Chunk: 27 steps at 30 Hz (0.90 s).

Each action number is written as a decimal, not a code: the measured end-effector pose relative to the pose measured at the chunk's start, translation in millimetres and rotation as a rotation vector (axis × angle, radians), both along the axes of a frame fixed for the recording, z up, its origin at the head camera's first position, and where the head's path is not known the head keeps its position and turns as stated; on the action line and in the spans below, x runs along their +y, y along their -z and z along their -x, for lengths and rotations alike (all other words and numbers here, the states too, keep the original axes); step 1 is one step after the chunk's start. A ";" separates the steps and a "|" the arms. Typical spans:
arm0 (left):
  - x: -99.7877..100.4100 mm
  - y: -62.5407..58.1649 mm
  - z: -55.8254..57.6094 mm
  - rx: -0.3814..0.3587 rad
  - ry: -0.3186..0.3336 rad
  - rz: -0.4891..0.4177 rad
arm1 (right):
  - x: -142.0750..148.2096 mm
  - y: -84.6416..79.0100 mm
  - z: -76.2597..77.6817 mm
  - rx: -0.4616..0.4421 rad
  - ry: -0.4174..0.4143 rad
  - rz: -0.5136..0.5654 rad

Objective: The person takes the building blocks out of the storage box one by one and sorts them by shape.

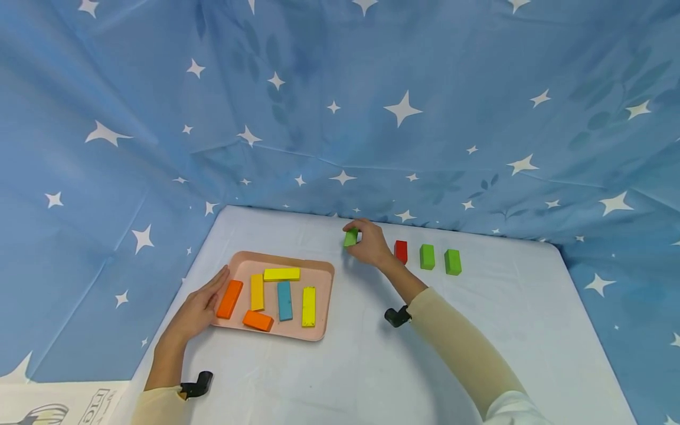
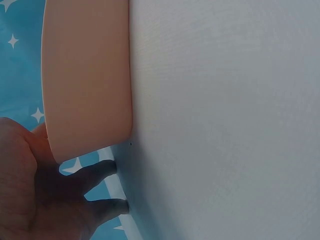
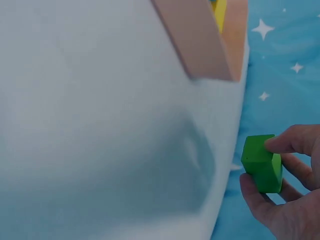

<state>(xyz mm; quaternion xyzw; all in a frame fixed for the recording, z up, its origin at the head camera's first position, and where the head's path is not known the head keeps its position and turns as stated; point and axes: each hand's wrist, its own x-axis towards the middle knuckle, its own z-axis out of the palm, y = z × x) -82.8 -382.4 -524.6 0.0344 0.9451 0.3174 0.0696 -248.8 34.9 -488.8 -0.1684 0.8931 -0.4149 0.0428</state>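
Observation:
My right hand [image 1: 368, 242] pinches a green block [image 3: 262, 161] between thumb and fingers, held up over the back of the table. A shadow of hand and block falls on the white surface. At the left side of a pink tray [image 1: 313, 337], my left hand [image 1: 196, 308] lies with its fingers stretched along the outer wall. Two of its fingertips [image 2: 120, 206] touch the table beyond the tray's corner. Inside the tray are orange blocks [image 1: 229, 299], yellow blocks [image 1: 309, 307] and a blue block [image 1: 284, 301], spaced apart.
Right of my right hand, a red block [image 1: 401, 251] and two green blocks [image 1: 427, 257] stand in a row on the white table [image 1: 361, 366]. A blue starry cloth [image 1: 340, 118] hangs behind the table and at its sides. Printed fabric [image 1: 58, 404] shows at lower left.

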 end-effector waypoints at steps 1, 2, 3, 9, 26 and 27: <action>0.1 0.4 -0.1 -0.001 -0.002 -0.001 | 2.9 2.5 0.9 -0.009 0.008 -0.011; 0.2 0.7 -0.2 -0.002 -0.003 -0.002 | 5.8 4.6 1.5 -0.019 0.017 -0.021; 0.2 1.0 -0.3 -0.002 -0.005 -0.003 | 8.7 7.1 2.3 -0.027 0.025 -0.035; 0.2 1.8 0.0 -0.001 -0.007 -0.004 | 24.4 19.0 5.0 -0.055 0.060 -0.081; -1.5 4.0 1.5 -0.006 -0.007 0.001 | 47.2 29.8 2.8 -0.104 0.059 -0.145; -1.7 4.2 1.5 -0.007 -0.007 0.001 | 48.2 29.8 2.6 -0.104 0.056 -0.150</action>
